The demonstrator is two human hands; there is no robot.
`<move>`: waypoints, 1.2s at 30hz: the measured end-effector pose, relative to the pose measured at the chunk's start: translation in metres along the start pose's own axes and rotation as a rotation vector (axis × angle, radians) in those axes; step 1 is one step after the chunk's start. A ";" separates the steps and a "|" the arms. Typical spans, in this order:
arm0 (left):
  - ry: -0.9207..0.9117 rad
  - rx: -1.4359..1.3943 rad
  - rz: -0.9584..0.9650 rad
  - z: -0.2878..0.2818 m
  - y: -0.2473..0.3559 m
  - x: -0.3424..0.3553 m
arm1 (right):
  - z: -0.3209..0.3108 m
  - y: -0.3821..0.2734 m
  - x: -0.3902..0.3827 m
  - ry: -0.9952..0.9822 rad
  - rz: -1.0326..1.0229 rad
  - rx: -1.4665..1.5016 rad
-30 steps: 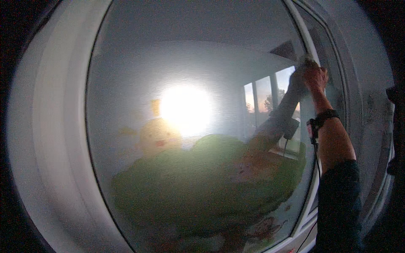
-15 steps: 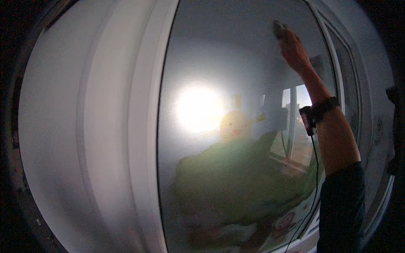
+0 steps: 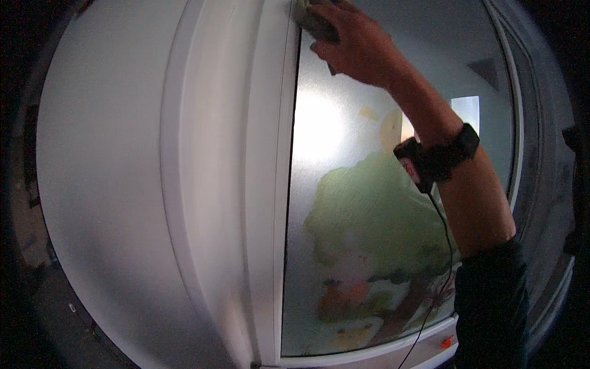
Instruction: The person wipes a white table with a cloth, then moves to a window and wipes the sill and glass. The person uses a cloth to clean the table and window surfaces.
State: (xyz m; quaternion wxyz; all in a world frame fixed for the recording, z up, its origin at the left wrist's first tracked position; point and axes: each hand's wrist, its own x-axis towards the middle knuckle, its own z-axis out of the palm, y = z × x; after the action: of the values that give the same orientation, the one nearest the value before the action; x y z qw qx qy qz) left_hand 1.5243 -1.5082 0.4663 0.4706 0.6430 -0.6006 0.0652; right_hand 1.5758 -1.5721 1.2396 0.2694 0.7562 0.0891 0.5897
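My right hand (image 3: 359,46) is raised to the upper left corner of a framed glass pane (image 3: 369,206). Its fingers close round a dark, greenish sponge-like pad (image 3: 316,23), pressed at the pane's edge by the white frame (image 3: 268,184); whether it is a sponge or a folded cloth is too blurred to tell. The glass carries a painted green tree shape (image 3: 362,221) and a partly hidden yellow figure. A black device on a strap (image 3: 439,157) sits on my right forearm. My left hand is out of view.
A thin black cable (image 3: 447,240) hangs from the wrist device. White panels (image 3: 117,184) fill the left side. The lower frame rail (image 3: 375,350) runs beneath the glass, with a small red-orange thing (image 3: 447,342) near it. A bright light glares on the pane.
My right hand has moved the pad left across the top of the glass, from the upper right to the upper left corner. The view has turned, shifting the pane rightward.
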 end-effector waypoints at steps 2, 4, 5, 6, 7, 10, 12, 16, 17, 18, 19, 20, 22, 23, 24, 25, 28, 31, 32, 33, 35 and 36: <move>0.012 0.007 -0.011 0.001 0.008 -0.012 | 0.002 -0.023 -0.025 0.006 -0.018 -0.029; 0.018 0.018 -0.015 0.001 0.015 -0.021 | 0.004 -0.042 -0.041 0.071 -0.030 0.020; 0.019 0.022 -0.008 0.000 0.017 -0.026 | 0.006 -0.053 -0.053 0.161 -0.083 -0.029; 0.019 0.026 -0.001 0.000 0.020 -0.030 | 0.006 -0.065 -0.066 0.136 -0.041 0.042; 0.014 0.043 0.018 0.000 0.020 -0.034 | 0.008 -0.079 -0.082 0.077 0.042 0.111; 0.035 0.076 0.088 -0.001 0.018 -0.046 | 0.011 -0.126 -0.131 0.079 0.145 0.315; 0.105 0.068 0.161 -0.002 0.014 -0.053 | 0.013 -0.149 -0.157 0.010 0.139 0.350; 0.089 0.054 0.161 -0.009 0.010 -0.063 | 0.015 -0.189 -0.212 -0.159 0.085 0.363; 0.064 0.040 0.154 -0.012 0.010 -0.065 | 0.015 -0.199 -0.227 -0.214 0.058 0.359; 0.044 0.025 0.149 -0.014 0.010 -0.065 | 0.015 -0.208 -0.242 -0.239 0.044 0.369; 0.042 0.017 0.139 -0.017 0.011 -0.066 | 0.014 -0.218 -0.257 -0.272 0.023 0.366; 0.040 0.009 0.128 -0.019 0.010 -0.065 | 0.014 -0.227 -0.270 -0.319 -0.018 0.341; 0.017 -0.010 0.137 -0.024 0.008 -0.062 | 0.017 -0.239 -0.294 -0.317 -0.047 0.365; -0.007 -0.025 0.152 -0.025 0.006 -0.058 | 0.019 -0.244 -0.305 -0.328 -0.069 0.368; -0.031 -0.044 0.162 -0.027 0.006 -0.056 | 0.022 -0.248 -0.312 -0.357 -0.076 0.371; -0.158 0.008 0.145 -0.029 0.003 -0.051 | 0.025 -0.249 -0.318 -0.377 -0.074 0.404; -0.352 0.001 -0.008 -0.034 0.004 -0.041 | 0.029 -0.243 -0.323 -0.461 -0.083 0.433; -0.166 0.044 0.031 -0.049 0.013 -0.030 | 0.028 -0.226 -0.311 -0.468 -0.088 0.395; -0.227 0.040 -0.007 -0.054 0.016 -0.023 | 0.025 -0.223 -0.307 -0.540 -0.006 0.365; -0.146 -0.029 0.049 -0.061 0.018 -0.019 | 0.022 -0.221 -0.304 -0.540 0.115 0.449; -0.210 -0.012 0.008 -0.070 0.030 -0.014 | 0.015 -0.225 -0.300 -0.423 0.241 0.563; -0.201 -0.040 -0.005 -0.071 0.037 -0.012 | 0.012 -0.230 -0.301 -0.465 0.300 0.534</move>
State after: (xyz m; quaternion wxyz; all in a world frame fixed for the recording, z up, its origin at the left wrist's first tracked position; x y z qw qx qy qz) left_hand 1.5240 -1.4449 0.5171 0.4210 0.6382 -0.6444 -0.0129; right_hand 1.5428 -1.5186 0.8656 -0.0134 0.9180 0.0645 0.3912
